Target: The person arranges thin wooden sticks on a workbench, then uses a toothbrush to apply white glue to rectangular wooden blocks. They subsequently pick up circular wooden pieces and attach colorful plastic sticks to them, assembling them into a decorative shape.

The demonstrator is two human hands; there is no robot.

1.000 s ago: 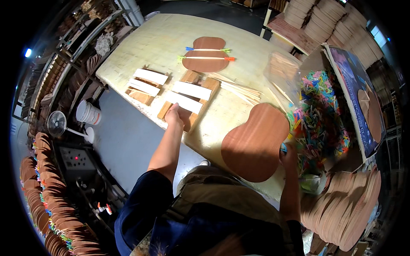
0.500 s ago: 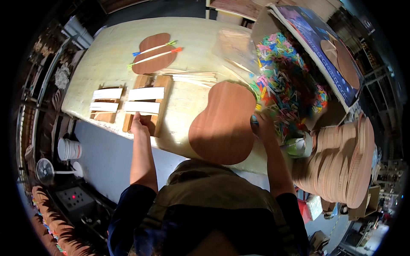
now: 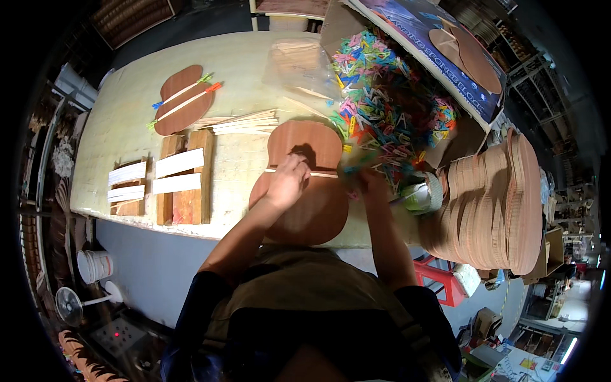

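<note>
A guitar-shaped wooden plate lies on the table in front of me. Across its waist runs a thin pale wooden strip. My left hand has its fingers closed on this strip and rests over the plate. Beyond the plate's right edge, near the strip's right end, is my right hand. Motion smears its fingers, and a greenish blur beside them is too unclear to name. Close by on that side, many coloured clothespins fill an open cardboard box.
Two wooden racks carrying white strips stand at the left. Behind them lies another plate with two strips clipped across it. Loose strips lie nearby. To the right are a jar and a thick stack of plates.
My left hand has moved from the larger rack onto the plate and now holds a strip across it. My right hand stays near the plate's right edge. The view has shifted right.
</note>
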